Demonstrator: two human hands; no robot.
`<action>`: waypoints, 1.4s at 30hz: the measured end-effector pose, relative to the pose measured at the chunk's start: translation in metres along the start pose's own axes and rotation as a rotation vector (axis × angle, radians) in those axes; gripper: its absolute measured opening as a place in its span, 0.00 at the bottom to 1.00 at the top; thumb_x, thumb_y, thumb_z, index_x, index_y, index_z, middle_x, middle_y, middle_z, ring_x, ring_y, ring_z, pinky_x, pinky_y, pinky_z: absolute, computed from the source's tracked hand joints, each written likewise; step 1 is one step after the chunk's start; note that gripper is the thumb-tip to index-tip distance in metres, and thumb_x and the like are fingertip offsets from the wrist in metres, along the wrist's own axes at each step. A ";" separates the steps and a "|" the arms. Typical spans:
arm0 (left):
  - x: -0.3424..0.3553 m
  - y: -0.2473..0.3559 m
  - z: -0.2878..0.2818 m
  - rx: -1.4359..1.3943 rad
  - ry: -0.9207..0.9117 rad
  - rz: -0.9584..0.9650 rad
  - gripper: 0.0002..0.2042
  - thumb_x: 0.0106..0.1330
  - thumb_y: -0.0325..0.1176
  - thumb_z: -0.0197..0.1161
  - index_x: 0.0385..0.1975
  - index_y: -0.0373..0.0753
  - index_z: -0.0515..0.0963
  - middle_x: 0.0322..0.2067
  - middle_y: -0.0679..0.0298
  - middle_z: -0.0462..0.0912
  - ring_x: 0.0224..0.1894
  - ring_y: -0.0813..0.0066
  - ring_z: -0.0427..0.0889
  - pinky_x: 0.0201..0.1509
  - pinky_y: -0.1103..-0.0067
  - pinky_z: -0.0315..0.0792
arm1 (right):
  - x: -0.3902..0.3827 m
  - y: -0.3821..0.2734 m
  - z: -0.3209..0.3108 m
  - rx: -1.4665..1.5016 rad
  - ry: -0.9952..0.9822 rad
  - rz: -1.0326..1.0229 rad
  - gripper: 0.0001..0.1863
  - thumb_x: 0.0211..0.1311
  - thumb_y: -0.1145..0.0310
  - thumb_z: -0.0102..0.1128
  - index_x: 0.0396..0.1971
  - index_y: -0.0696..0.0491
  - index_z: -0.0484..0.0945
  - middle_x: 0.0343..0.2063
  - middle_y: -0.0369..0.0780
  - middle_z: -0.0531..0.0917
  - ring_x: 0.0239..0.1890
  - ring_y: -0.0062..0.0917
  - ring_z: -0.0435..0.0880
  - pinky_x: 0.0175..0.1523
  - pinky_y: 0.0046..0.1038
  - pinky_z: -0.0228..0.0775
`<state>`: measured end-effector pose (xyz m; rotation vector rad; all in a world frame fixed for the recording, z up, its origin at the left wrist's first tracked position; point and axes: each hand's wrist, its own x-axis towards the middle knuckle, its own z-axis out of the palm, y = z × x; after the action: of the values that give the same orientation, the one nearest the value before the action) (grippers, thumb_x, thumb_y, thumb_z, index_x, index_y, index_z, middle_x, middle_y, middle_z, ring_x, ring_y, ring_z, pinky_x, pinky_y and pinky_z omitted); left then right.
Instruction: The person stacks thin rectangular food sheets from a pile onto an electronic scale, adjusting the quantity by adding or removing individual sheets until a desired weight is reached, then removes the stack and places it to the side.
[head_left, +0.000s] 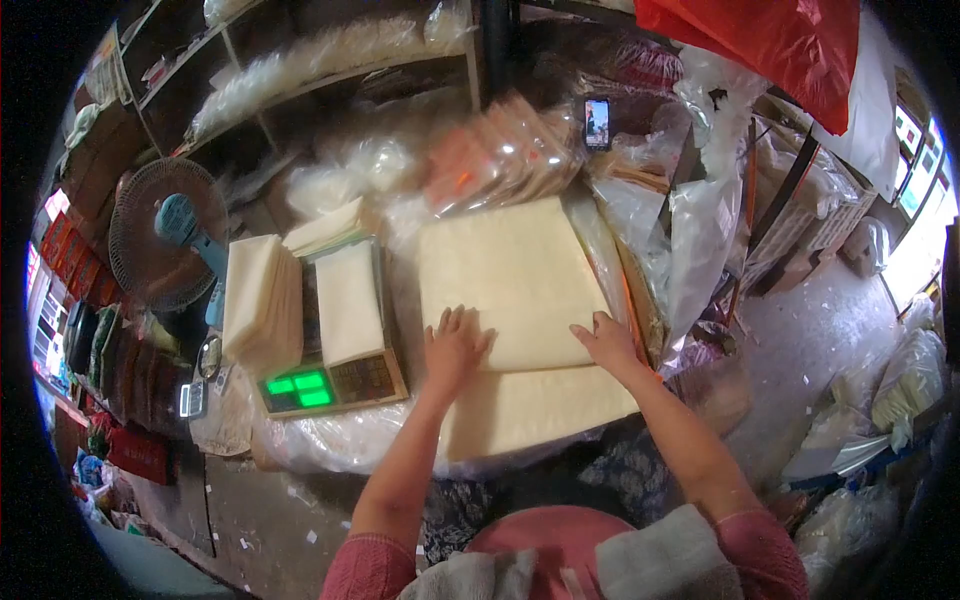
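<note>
A broad stack of thin cream-coloured sheets [510, 260] lies before me, its upper layer ending in a front edge above a lower layer [545, 405]. My left hand [457, 348] rests flat near the left side of that edge, fingers spread. At the right side, my right hand [608, 345] touches the upper layer near its front corner, thumb and forefinger apart; its other fingers are partly hidden. Left of the stack stands a weighing scale [345, 385] with a lit green display. Folded cream sheets [350, 300] lie on the scale, and a thicker pile [258, 300] is beside them.
A fan [165, 235] stands at the left, with a calculator [192, 400] below it. Clear plastic-wrapped bundles [500, 155] and a lit phone [597, 124] are at the back. A red plastic bag [765, 50] hangs at upper right, above plastic sheeting [710, 210].
</note>
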<state>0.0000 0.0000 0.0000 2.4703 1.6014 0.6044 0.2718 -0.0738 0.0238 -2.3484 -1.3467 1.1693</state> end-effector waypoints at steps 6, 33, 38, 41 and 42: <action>-0.017 -0.001 0.020 0.005 -0.021 0.010 0.27 0.65 0.54 0.51 0.59 0.45 0.69 0.64 0.59 0.64 0.68 0.61 0.58 0.67 0.53 0.49 | -0.030 -0.018 0.013 -0.412 0.534 -0.691 0.30 0.69 0.53 0.42 0.68 0.46 0.52 0.68 0.47 0.49 0.69 0.40 0.50 0.66 0.56 0.45; -0.074 0.028 -0.053 -1.247 0.001 -0.320 0.37 0.58 0.25 0.65 0.68 0.40 0.54 0.53 0.56 0.73 0.54 0.68 0.73 0.56 0.75 0.70 | -0.050 -0.051 0.061 0.948 -0.129 -0.588 0.33 0.64 0.61 0.55 0.63 0.63 0.56 0.49 0.46 0.77 0.46 0.26 0.78 0.49 0.24 0.71; -0.040 -0.061 -0.144 -1.250 0.244 -0.309 0.39 0.56 0.18 0.62 0.68 0.39 0.51 0.52 0.57 0.75 0.46 0.73 0.77 0.49 0.78 0.74 | -0.041 -0.036 0.073 -0.062 0.364 -0.630 0.32 0.63 0.61 0.52 0.62 0.61 0.58 0.62 0.51 0.61 0.66 0.43 0.56 0.69 0.41 0.46; -0.011 -0.113 -0.178 -1.374 0.278 -0.306 0.38 0.54 0.15 0.59 0.67 0.34 0.53 0.54 0.57 0.74 0.48 0.73 0.76 0.52 0.78 0.71 | -0.023 -0.011 0.086 -0.425 0.562 -0.872 0.27 0.64 0.63 0.50 0.60 0.61 0.61 0.62 0.51 0.61 0.67 0.42 0.54 0.70 0.43 0.42; -0.009 -0.135 -0.173 -1.367 0.340 -0.263 0.32 0.53 0.19 0.56 0.63 0.38 0.63 0.45 0.63 0.79 0.38 0.77 0.78 0.39 0.82 0.73 | -0.023 -0.014 0.089 -0.391 0.572 -0.897 0.25 0.65 0.64 0.49 0.58 0.61 0.63 0.61 0.50 0.63 0.67 0.41 0.55 0.70 0.44 0.41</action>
<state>-0.1864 0.0317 0.1110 1.1583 0.9275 1.4561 0.1926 -0.1023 -0.0161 -1.6556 -2.1160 -0.0188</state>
